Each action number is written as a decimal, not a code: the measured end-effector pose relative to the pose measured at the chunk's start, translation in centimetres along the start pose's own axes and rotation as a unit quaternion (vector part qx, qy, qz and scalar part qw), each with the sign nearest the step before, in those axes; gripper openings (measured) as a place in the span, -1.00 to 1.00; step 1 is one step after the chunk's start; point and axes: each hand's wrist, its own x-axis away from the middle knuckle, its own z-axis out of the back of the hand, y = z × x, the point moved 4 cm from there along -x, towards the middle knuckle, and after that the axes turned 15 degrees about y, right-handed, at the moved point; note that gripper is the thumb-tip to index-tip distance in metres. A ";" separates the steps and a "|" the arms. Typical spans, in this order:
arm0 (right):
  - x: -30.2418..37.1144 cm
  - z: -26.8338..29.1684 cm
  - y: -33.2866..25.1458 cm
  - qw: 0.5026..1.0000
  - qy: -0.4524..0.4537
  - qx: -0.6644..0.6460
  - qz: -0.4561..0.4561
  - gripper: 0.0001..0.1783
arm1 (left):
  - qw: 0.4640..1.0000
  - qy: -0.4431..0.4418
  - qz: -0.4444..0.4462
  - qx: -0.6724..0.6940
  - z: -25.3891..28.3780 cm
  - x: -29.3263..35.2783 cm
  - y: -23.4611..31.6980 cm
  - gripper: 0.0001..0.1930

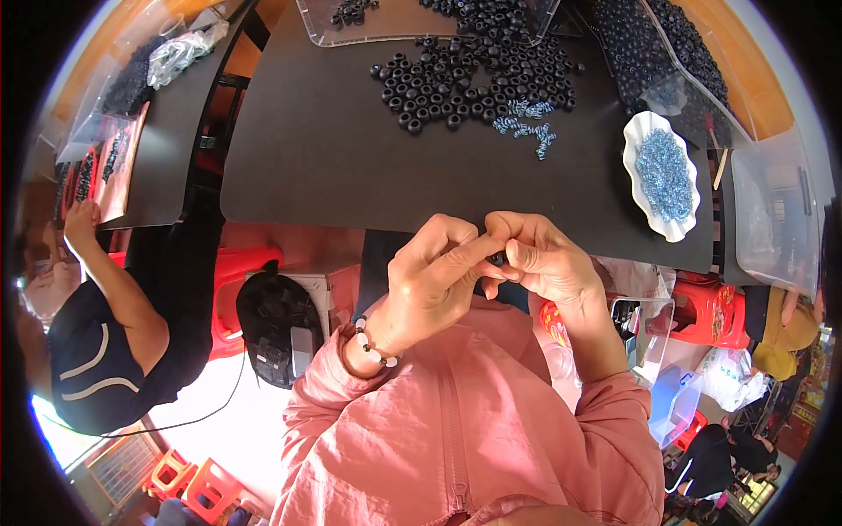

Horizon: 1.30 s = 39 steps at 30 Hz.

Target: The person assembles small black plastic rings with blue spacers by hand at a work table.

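My left hand (434, 276), with a beaded bracelet at the wrist, meets my right hand (548, 259) just off the table's near edge. Both are closed, fingertips pinched around a small black bead (497, 259). Most of that bead is hidden, and I cannot tell whether anything else sits with it. Beyond my hands, a heap of loose black beads (430, 88) spreads over the dark table (307, 149). Small pale-blue spiral pieces (526, 130) lie at the heap's near right side. A white scalloped dish (630, 145) on the right holds many tiny blue beads (664, 175).
A clear plastic tray (351, 37) with black beads stands at the far edge, and a clear bin of black beads (693, 61) at the far right. Leftward, another person (114, 342) sits at a separate table. A black backpack (276, 324) rests below the table's left side.
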 end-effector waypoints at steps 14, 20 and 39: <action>0.1 -0.2 -0.3 0.997 -0.060 -0.044 -0.010 -0.66 | 0.999 0.010 0.037 0.012 0.1 -0.2 0.3 -0.66; 0.4 -0.3 -0.5 1.000 -0.014 -0.027 0.007 -0.68 | 0.997 0.023 0.062 0.048 -0.4 0.0 0.4 -0.64; -0.5 0.1 0.5 0.994 0.047 -0.096 -0.001 -0.59 | 0.992 0.119 0.047 -0.015 0.6 0.1 -1.4 -0.70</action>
